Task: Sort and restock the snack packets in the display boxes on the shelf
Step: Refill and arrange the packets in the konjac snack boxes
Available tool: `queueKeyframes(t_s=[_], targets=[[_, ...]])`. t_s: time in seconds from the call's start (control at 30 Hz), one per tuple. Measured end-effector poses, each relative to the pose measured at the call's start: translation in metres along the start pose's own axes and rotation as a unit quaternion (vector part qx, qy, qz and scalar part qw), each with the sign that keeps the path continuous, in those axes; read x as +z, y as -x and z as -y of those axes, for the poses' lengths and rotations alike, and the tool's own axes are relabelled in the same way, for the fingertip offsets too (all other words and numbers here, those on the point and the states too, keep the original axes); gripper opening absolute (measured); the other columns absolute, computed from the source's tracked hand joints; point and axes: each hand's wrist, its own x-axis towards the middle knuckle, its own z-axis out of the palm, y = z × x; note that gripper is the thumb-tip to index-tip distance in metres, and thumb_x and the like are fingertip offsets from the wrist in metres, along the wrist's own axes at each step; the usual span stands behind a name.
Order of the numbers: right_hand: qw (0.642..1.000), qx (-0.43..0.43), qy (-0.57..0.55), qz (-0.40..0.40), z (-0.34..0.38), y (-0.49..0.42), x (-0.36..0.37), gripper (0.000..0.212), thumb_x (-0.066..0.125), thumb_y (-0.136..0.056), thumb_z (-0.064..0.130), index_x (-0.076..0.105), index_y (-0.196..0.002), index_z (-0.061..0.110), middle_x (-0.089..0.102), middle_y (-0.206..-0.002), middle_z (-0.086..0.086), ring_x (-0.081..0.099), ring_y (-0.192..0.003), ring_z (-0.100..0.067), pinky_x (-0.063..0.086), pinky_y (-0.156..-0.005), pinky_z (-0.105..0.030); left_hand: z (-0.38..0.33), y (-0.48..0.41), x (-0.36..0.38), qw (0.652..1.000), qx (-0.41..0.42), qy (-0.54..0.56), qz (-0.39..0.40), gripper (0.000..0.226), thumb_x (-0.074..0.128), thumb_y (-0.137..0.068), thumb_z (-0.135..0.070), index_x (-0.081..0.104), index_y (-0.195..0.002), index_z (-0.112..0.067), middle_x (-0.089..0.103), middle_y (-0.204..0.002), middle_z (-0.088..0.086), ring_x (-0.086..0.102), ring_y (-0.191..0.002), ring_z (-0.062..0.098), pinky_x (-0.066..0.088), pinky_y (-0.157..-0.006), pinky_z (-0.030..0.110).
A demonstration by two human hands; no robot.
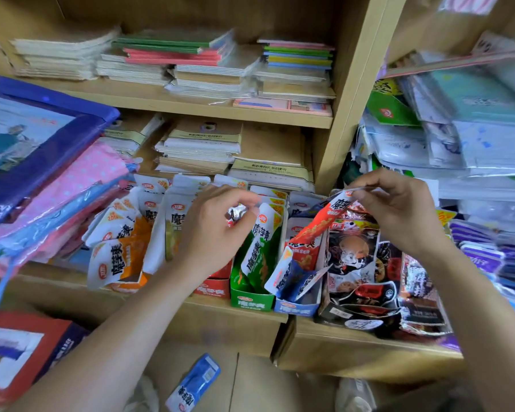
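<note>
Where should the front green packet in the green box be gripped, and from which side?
Pinch the green packet by its flat white top seal, coming from above. It stands nearly upright in the green box, with its lower part walled in, so probably only the top edge is free. The right hand pinches the red packet by its top in the same way.

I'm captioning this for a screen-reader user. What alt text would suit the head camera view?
A person's right hand pinches the top of a red snack packet above crowded display boxes, while the left hand curls at the green packets in the green box. Stacked notebooks fill the shelves behind.
</note>
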Motion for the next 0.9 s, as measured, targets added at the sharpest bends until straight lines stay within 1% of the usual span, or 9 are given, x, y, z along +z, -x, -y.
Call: queueKeyframes(t_s=[0.1, 0.2, 0.3, 0.5, 0.67, 0.7, 0.8, 0.87, 0.9], targets=[[0.999, 0.0, -0.022, 0.028, 0.002, 0.005, -0.007, 0.016, 0.064, -0.095, -0.001, 0.072, -0.093, 0.013, 0.074, -0.088, 0.004, 0.069, -0.087, -0.024, 0.055, -0.075, -0.036, -0.006, -0.013, 0.015, 0.995, 0.016, -0.012, 0.094, 0.018, 0.064, -0.094, -0.029, 0.075, -0.108, -0.029, 0.071, -0.102, -0.016, 0.054, -0.104, 0.013, 0.044, -0.087, 0.036], [0.998, 0.005, -0.034, 0.056, 0.005, 0.01, -0.012, 0.017, 0.06, -0.095, -0.009, 0.073, -0.097, 0.002, 0.075, -0.09, 0.022, 0.069, -0.084, 0.007, 0.052, -0.073, -0.011, -0.014, -0.023, 0.029, 0.976, 0.037, -0.082, 0.2, 0.031, 0.061, -0.098, -0.031, 0.066, -0.129, -0.034, 0.065, -0.116, -0.014, 0.041, -0.115, 0.013, 0.035, -0.093, 0.036], [0.997, 0.004, -0.048, 0.065, 0.006, 0.015, -0.014, 0.018, 0.058, -0.094, -0.011, 0.073, -0.102, -0.003, 0.076, -0.089, 0.02, 0.065, -0.075, 0.014, 0.048, -0.067, -0.004, -0.02, -0.029, 0.042, 0.95, 0.042, -0.172, 0.257, 0.045, 0.059, -0.099, -0.033, 0.053, -0.143, -0.037, 0.045, -0.106, -0.008, 0.034, -0.116, 0.014, 0.024, -0.091, 0.036], [0.999, -0.013, -0.021, 0.035, 0.004, 0.014, -0.018, 0.025, 0.062, -0.094, -0.006, 0.073, -0.105, 0.014, 0.075, -0.101, 0.002, 0.067, -0.081, 0.009, 0.05, -0.07, -0.01, -0.014, -0.041, 0.058, 0.961, 0.07, -0.157, 0.215, 0.023, 0.074, -0.09, -0.04, 0.074, -0.113, -0.036, 0.067, -0.089, -0.012, 0.047, -0.092, 0.018, 0.03, -0.077, 0.036], [0.998, -0.031, 0.029, -0.039, -0.008, 0.012, -0.021, 0.026, 0.064, -0.097, 0.003, 0.073, -0.115, 0.019, 0.07, -0.114, 0.002, 0.067, -0.104, -0.014, 0.057, -0.084, -0.038, -0.012, -0.038, 0.056, 0.984, 0.047, -0.083, 0.152, 0.008, 0.078, -0.087, -0.024, 0.081, -0.095, -0.023, 0.054, -0.066, -0.02, 0.055, -0.076, 0.016, 0.05, -0.066, 0.036], [0.998, -0.019, 0.025, -0.048, -0.008, 0.012, -0.022, 0.027, 0.062, -0.098, 0.003, 0.072, -0.117, 0.02, 0.07, -0.111, 0.004, 0.068, -0.1, -0.009, 0.057, -0.081, -0.034, -0.01, -0.038, 0.054, 0.986, 0.046, -0.083, 0.138, 0.004, 0.077, -0.088, -0.022, 0.08, -0.088, -0.02, 0.057, -0.062, -0.015, 0.057, -0.072, 0.018, 0.053, -0.065, 0.038], [0.997, 0.016, 0.039, -0.063, -0.005, 0.014, -0.023, 0.031, 0.057, -0.1, 0.002, 0.07, -0.119, 0.024, 0.068, -0.095, 0.015, 0.06, -0.07, 0.012, 0.041, -0.061, -0.006, -0.005, -0.039, 0.049, 0.989, 0.052, -0.093, 0.104, 0.033, 0.07, -0.093, -0.03, 0.061, -0.066, -0.013, 0.05, -0.049, -0.003, 0.046, -0.052, 0.014, 0.052, -0.061, 0.041], [0.997, 0.027, 0.027, -0.069, -0.006, 0.014, -0.023, 0.032, 0.057, -0.101, 0.005, 0.07, -0.115, 0.031, 0.071, -0.091, 0.016, 0.066, -0.072, 0.003, 0.047, -0.059, -0.017, -0.007, -0.039, 0.046, 0.99, 0.056, -0.085, 0.099, 0.036, 0.067, -0.096, -0.031, 0.057, -0.063, -0.021, 0.045, -0.047, -0.009, 0.045, -0.051, 0.009, 0.046, -0.056, 0.036], [0.996, 0.033, 0.018, -0.078, -0.007, 0.014, -0.022, 0.03, 0.058, -0.101, 0.007, 0.071, -0.113, 0.031, 0.074, -0.089, 0.011, 0.07, -0.076, -0.009, 0.054, -0.064, -0.032, -0.007, -0.038, 0.045, 0.989, 0.055, -0.08, 0.107, 0.032, 0.066, -0.096, -0.031, 0.062, -0.066, -0.023, 0.045, -0.05, -0.012, 0.047, -0.055, 0.008, 0.042, -0.056, 0.035]])
